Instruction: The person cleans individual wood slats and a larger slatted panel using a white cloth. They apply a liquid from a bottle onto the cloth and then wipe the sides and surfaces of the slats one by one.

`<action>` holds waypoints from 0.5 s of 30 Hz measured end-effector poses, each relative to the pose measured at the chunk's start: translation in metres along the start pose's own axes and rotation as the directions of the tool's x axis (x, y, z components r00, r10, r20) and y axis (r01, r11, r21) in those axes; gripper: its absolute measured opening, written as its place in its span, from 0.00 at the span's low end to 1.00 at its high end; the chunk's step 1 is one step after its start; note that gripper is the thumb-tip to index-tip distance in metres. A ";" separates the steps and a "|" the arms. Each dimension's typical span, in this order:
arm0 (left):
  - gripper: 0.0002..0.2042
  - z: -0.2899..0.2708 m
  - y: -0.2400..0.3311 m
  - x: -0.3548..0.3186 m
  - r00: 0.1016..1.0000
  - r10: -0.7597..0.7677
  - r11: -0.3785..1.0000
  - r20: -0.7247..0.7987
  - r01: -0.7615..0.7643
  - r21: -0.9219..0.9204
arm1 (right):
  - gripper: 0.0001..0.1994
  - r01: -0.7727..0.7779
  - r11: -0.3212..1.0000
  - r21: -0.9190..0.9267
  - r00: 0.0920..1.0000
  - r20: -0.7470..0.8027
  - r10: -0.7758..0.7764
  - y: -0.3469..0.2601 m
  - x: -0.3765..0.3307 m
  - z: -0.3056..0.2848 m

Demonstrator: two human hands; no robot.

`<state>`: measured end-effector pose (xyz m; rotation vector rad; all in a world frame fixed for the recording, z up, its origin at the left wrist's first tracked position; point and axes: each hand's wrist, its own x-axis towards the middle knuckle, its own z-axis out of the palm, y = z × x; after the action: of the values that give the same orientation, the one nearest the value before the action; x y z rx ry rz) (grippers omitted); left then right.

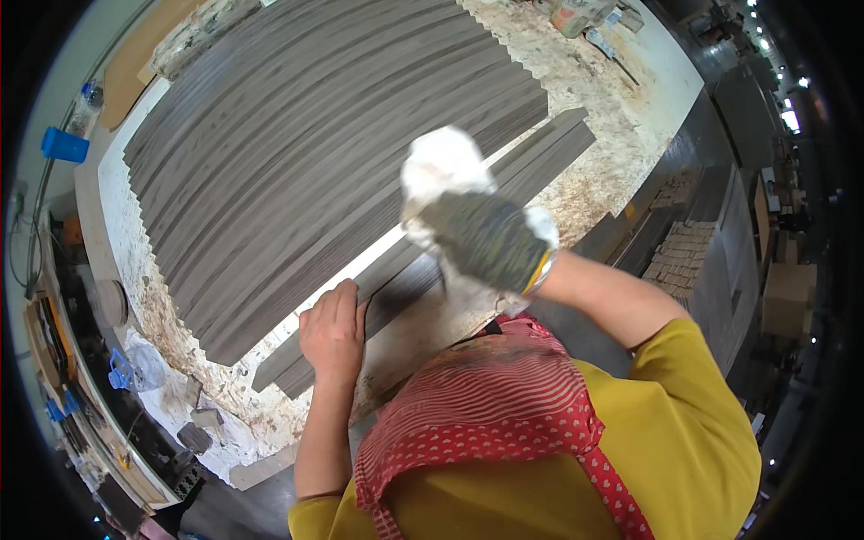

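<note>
My bare left hand [335,331] lies over the near ends of two grey-brown wood strips [391,273], its fingers bent over their far edge and its thumb close in. Set apart from the big stack, these strips lie along its near side. In a dark green knitted glove, my right hand [486,238] is closed on a white cloth [444,162] over the middle of the strips. The cloth bunches out beyond the glove, and motion blurs both. Beyond both hands, many matching strips [333,144] lie side by side with stepped ends.
The strips lie on a stained white worktable [576,193]. A blue cup [65,144] and a clear jug with a blue handle [135,369] stand at left. Small blocks [207,417] lie near left. A can [576,16] stands far right. Stacked boards [688,256] are beyond the table.
</note>
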<state>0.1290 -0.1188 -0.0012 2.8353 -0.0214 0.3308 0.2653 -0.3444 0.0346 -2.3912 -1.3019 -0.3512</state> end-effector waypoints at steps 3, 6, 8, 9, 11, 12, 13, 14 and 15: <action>0.17 -0.004 0.003 -0.002 1.000 -0.017 1.000 0.006 0.017 0.023 | 0.20 -0.378 0.897 0.228 0.914 0.246 0.322 0.058 -0.016 -0.022; 0.17 -0.001 0.007 0.003 1.000 0.002 1.000 0.018 -0.002 0.014 | 0.18 -0.363 0.874 0.323 0.931 0.172 0.323 0.078 -0.029 -0.016; 0.17 0.003 0.007 0.005 1.000 -0.011 1.000 0.023 0.010 0.015 | 0.12 -0.277 0.906 0.319 0.960 0.045 0.278 0.069 -0.033 -0.006; 0.17 0.003 0.007 0.005 1.000 -0.007 1.000 0.030 0.006 0.022 | 0.13 -0.033 0.954 -0.297 0.999 -0.002 0.034 0.039 -0.021 -0.003; 0.17 0.004 -0.001 -0.001 1.000 -0.002 1.000 0.030 0.001 0.005 | 0.18 -0.120 0.992 0.034 0.917 0.387 0.098 0.010 0.006 -0.009; 0.17 -0.001 0.000 -0.001 0.999 -0.014 1.000 0.034 0.013 0.007 | 0.18 -0.132 0.991 0.030 0.921 0.374 0.111 0.020 0.004 -0.012; 0.16 -0.007 0.002 0.001 0.998 -0.021 1.000 0.051 0.021 0.016 | 0.19 -0.187 0.981 -0.050 0.918 0.346 0.193 0.036 -0.001 -0.015; 0.16 -0.009 0.002 0.002 0.998 0.000 1.000 0.055 0.000 0.014 | 0.19 -0.250 0.959 -0.131 0.907 0.316 0.279 0.053 -0.010 -0.018; 0.16 -0.010 0.001 0.000 0.998 -0.013 1.000 0.066 0.012 0.024 | 0.19 -0.162 0.983 0.090 0.986 0.057 0.158 0.085 -0.026 -0.025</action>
<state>0.1268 -0.1172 0.0087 2.8672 -0.0136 0.2363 0.3218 -0.4167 0.0275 -2.4181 -1.1113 -0.1804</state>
